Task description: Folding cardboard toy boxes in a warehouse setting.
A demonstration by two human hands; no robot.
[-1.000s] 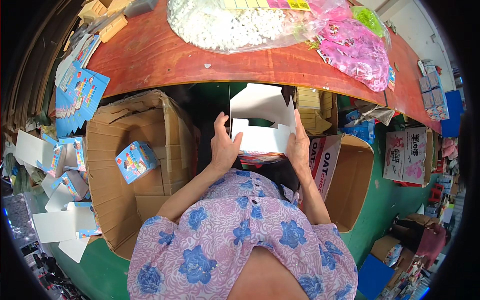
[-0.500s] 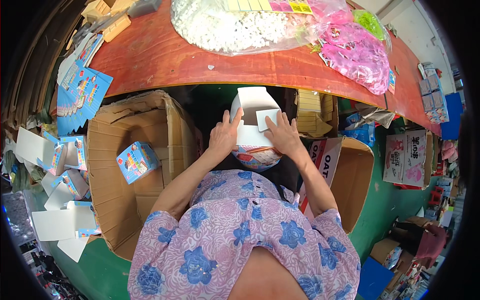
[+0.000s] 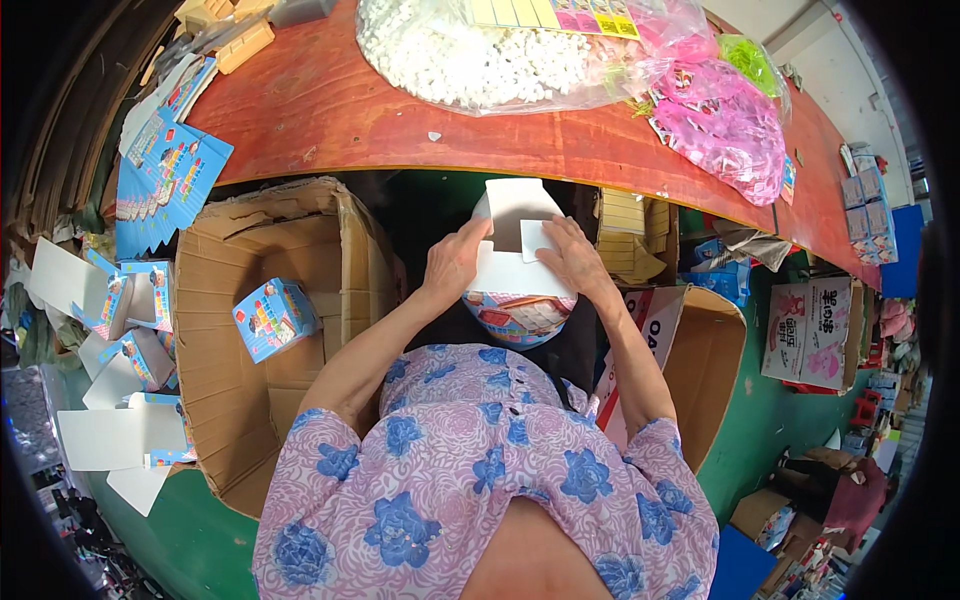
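Note:
A small printed carton (image 3: 522,312) with a blue, pictured front and white inner flaps rests between my knees, its top open. My left hand (image 3: 455,264) lies along the carton's left side, fingers closed together on the left flap's edge. On the opposite side, my right hand (image 3: 578,264) presses its fingers on the white right flap (image 3: 534,240), which leans inward over the opening. The wide rear flap (image 3: 515,193) stands up, and a wide front flap (image 3: 522,278) folds toward me. The carton's contents cannot be made out in the dark opening.
A large cardboard box (image 3: 225,380) on my left holds one closed blue carton (image 3: 275,320). Several open cartons (image 3: 110,440) lie beyond it. The red table (image 3: 300,110) ahead carries a bag of white pieces (image 3: 470,60) and a pink bag (image 3: 725,130). Another cardboard box (image 3: 705,370) stands right.
My left fingers have drawn together and lie flatter along the carton's left side. My right hand has shifted slightly outward on the right flap. The view has moved a little.

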